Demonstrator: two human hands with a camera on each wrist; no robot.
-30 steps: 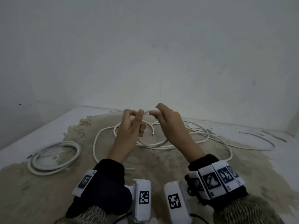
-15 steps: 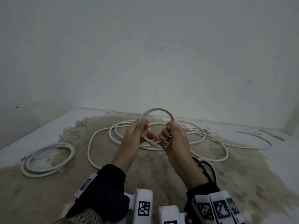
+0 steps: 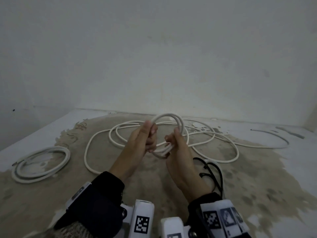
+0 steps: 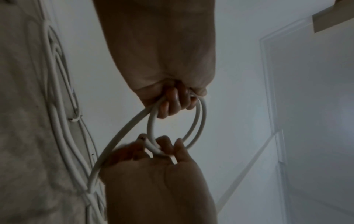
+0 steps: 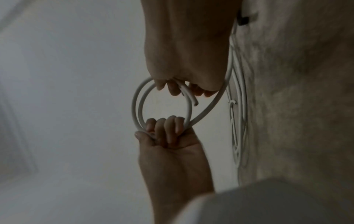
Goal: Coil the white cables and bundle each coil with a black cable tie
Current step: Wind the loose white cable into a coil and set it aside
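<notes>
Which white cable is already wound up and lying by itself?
The coiled cable at the far left of the floor: neat stacked rings, untouched. The other cable sprawls loosely, and both hands, left hand and right hand, hold its first small loops.

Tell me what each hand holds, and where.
Both hold the small coil of white cable: left hand grips its left side, right hand its right side.

Black cable ties (image 3: 212,170) partly hidden behind right wrist (count unclear).

small loop (image 3: 169,117) between my left grip (image 3: 144,143) and right grip (image 3: 178,148) | loose cable (image 3: 214,140) on floor behind | finished coil (image 3: 41,164) far left | cable ties (image 3: 212,170) right of wrist
</notes>
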